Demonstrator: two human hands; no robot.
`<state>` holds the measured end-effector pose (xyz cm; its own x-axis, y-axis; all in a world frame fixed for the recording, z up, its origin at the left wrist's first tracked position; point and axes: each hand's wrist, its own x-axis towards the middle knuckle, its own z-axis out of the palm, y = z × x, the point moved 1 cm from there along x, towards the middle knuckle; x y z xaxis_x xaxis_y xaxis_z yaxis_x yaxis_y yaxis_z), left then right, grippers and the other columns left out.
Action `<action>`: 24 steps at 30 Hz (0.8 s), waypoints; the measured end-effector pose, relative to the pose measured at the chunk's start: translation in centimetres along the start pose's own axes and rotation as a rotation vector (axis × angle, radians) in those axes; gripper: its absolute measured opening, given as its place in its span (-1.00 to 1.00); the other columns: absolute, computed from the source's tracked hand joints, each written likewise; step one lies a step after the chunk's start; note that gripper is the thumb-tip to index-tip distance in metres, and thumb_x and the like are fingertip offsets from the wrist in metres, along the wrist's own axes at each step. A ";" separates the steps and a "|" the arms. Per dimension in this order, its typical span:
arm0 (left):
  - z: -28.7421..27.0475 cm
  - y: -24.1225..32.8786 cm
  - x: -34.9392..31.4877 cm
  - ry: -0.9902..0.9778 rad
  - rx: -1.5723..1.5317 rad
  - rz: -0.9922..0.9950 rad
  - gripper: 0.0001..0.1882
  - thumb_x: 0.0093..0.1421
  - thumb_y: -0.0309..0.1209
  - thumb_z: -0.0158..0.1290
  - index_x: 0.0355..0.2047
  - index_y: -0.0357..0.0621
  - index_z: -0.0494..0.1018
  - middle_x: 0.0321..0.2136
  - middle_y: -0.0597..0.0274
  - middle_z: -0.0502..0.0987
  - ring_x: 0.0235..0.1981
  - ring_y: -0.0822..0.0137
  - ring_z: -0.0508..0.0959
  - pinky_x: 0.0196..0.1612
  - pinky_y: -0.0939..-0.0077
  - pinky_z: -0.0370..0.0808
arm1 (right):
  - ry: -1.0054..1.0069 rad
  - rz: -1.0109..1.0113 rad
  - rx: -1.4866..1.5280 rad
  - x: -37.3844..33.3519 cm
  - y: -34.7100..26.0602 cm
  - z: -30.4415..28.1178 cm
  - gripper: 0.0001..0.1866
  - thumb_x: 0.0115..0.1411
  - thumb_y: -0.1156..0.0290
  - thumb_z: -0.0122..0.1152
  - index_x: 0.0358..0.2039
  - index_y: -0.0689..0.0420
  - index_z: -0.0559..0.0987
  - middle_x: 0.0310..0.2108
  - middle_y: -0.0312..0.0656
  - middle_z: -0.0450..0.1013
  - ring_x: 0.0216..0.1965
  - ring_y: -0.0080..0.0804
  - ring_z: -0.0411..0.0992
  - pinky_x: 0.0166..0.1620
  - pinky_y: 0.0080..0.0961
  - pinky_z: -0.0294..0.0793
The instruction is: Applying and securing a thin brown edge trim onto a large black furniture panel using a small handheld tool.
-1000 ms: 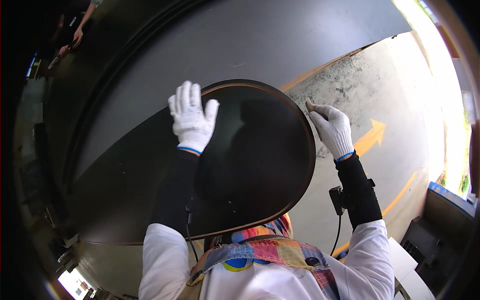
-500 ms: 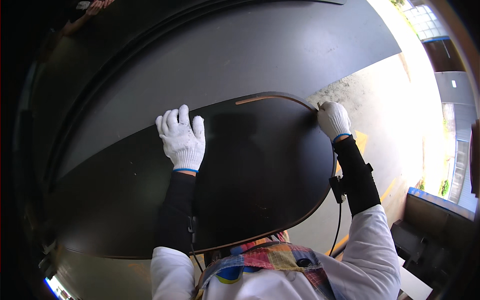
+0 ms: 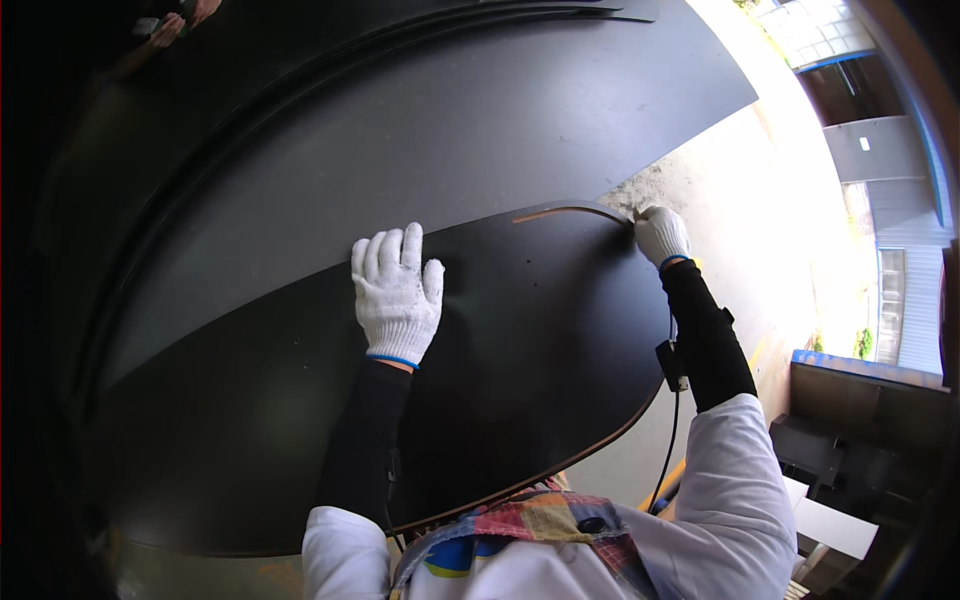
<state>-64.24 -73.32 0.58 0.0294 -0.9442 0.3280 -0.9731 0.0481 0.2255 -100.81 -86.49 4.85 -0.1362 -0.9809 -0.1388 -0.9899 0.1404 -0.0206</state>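
A large black board with a rounded outline and a brown edge lies in front of me. My left hand, in a white knit glove, rests flat on it near the far edge, fingers stretched out and holding nothing. At the far right curve, my right hand, gloved alike, is closed. A thin brown strip bends along that curve, one end over the board's face, the other running to my right fingertips. The fingers partly hide their grip; a small tip sticks out there.
Beyond the board lies a big dark grey sheet, with long dark curved strips across its far side. Another person's hands show at the top left. A cable hangs by my right forearm. Dark boxes stand at the lower right.
My left hand has shifted right along the board. My right hand stays at the curve, still closed. Less of the brown strip shows to its left. The whole view has turned slightly.
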 end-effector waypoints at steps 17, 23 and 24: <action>0.5 0.0 0.2 0.039 0.018 0.003 -0.51 0.23 -0.13 0.03 0.08 -0.14 0.40 -0.03 0.15 0.40 0.10 0.14 0.34 0.34 0.08 0.13 | 0.028 -0.082 -0.017 -1.0 -4.6 0.8 -0.74 0.08 0.32 0.08 -0.38 0.22 0.64 -0.32 0.17 0.54 -0.19 0.11 0.53 -0.07 -0.12 0.50; 0.9 0.5 0.2 0.045 -0.037 0.000 -0.51 0.20 -0.14 0.06 0.06 -0.15 0.42 -0.05 0.14 0.39 0.10 0.14 0.32 0.37 0.10 0.09 | 0.072 -0.027 0.295 -1.3 -2.1 0.3 -0.70 0.18 0.28 0.12 -0.25 0.23 0.66 -0.38 0.10 0.58 -0.30 -0.03 0.57 -0.17 -0.24 0.53; 0.3 0.6 0.2 0.001 -0.020 -0.028 -0.48 0.18 -0.15 0.10 0.10 -0.11 0.39 0.00 0.18 0.38 0.12 0.10 0.33 0.29 0.09 0.24 | 0.117 -0.025 0.379 -1.7 -3.5 0.0 -0.68 0.19 0.26 0.13 -0.24 0.25 0.66 -0.41 0.08 0.58 -0.34 -0.08 0.58 -0.20 -0.29 0.54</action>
<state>-64.86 -73.61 0.46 0.0563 -0.9451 0.3219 -0.9672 0.0284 0.2524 -97.16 -85.32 5.20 -0.1371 -0.9904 -0.0201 -0.9112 0.1340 -0.3895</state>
